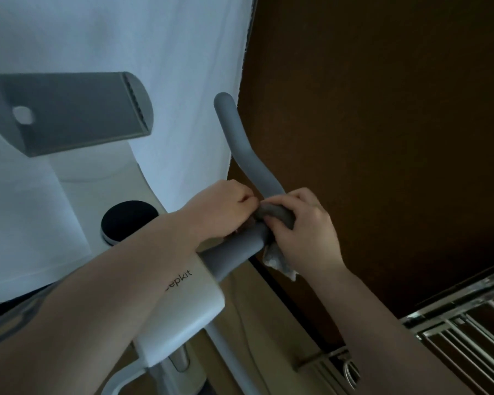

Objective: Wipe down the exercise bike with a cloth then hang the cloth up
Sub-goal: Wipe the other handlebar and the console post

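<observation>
Two bare arms reach to the gray handlebar (241,239) of the white exercise bike (183,317). Right hand (305,232) holds the cloth (277,218) wrapped around the handlebar. Left hand (226,209), just beside it, pinches the cloth's edge. Past the handlebar hangs a white curtain (154,52).

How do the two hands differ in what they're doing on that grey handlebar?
The right hand wraps around the grey handlebar with the cloth hanging below it; the left hand is curled beside it, pinching near the cloth's top edge. The right arm comes straight up; the left arm crosses over the bike's white console. Both are bare.
</observation>
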Motion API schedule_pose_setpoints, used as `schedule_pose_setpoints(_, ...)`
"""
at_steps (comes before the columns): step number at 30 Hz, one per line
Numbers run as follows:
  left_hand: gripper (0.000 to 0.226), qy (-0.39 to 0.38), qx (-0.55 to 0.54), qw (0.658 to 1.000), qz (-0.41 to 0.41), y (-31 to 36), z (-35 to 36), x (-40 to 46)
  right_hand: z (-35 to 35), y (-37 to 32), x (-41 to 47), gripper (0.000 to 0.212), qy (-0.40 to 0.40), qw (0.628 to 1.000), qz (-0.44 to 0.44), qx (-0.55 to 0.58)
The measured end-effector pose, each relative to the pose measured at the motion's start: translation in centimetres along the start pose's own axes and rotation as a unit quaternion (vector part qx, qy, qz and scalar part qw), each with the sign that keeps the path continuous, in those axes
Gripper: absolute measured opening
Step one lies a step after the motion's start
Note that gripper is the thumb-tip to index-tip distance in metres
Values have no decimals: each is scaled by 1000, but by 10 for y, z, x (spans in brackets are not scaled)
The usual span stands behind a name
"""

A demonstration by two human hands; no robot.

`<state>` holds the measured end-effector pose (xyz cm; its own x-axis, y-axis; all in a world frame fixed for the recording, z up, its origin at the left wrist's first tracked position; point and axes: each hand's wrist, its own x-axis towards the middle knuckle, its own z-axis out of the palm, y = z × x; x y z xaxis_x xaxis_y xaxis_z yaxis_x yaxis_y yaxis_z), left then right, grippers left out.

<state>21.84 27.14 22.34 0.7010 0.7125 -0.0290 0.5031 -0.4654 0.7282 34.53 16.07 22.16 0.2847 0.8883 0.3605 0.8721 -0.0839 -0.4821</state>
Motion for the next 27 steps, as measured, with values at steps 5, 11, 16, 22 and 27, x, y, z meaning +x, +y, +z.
schedule_pose_setpoints(5,28,-17,-23,997,-74,1,0,-1,-12,-3,50,18,-160,970,-82,-162)
schedule_pose_setpoints(11,33,-28,-18,998,-49,2,2,-3,15,0,93,21,-77,924,-241,-287)
schedule_pose_setpoints(16,33,-11,17,999,-37,2,1,-1,37,8,65,23,117,991,-45,-42)
schedule_pose_setpoints(22,33,-20,42,999,-21,4,0,-2,33,12,42,24,89,994,7,-60)
schedule_pose_setpoints(27,35,-20,48,998,-22,2,0,-1,33,4,63,18,93,992,85,14)
